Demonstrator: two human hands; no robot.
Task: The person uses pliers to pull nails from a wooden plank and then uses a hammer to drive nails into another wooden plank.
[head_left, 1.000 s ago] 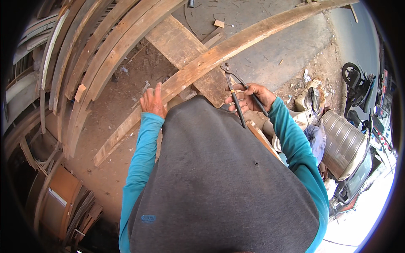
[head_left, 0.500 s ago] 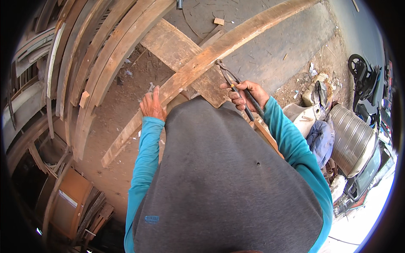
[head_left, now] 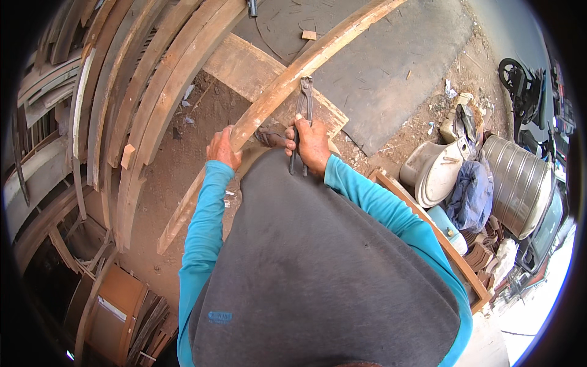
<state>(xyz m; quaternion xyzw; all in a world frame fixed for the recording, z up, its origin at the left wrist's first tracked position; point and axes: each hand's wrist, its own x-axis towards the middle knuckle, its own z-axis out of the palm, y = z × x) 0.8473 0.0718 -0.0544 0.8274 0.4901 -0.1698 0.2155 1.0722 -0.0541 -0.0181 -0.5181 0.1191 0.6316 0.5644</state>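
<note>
A small blue printed patch (head_left: pixel 220 317) sits low on my dark grey shirt (head_left: pixel 324 244), its lettering blurred. A white strip (head_left: pixel 112 309) marks an orange-brown wooden panel (head_left: pixel 113 333) at lower left; any writing there is too small to make out.

My right hand (head_left: pixel 310 145) wraps its fingers around the handles of dark metal pincers (head_left: pixel 306 104), which point away from me. Their head meets the near edge of a long, curved brown wooden beam (head_left: pixel 278 92); I cannot tell whether they bite anything. The beam runs diagonally, over a wide flat wooden plank (head_left: pixel 235 64). My left hand (head_left: pixel 224 148) grips the beam nearer its lower end, fingers bent over it.

To my right, a silver ribbed metal drum (head_left: pixel 516 183) lies tilted, its inside hidden. Beside it are a crumpled blue plastic bundle (head_left: pixel 472 192), a white bowl-shaped fixture (head_left: pixel 435 174) with a small stick across it, and a pale blue container (head_left: pixel 446 227), contents unseen.
</note>
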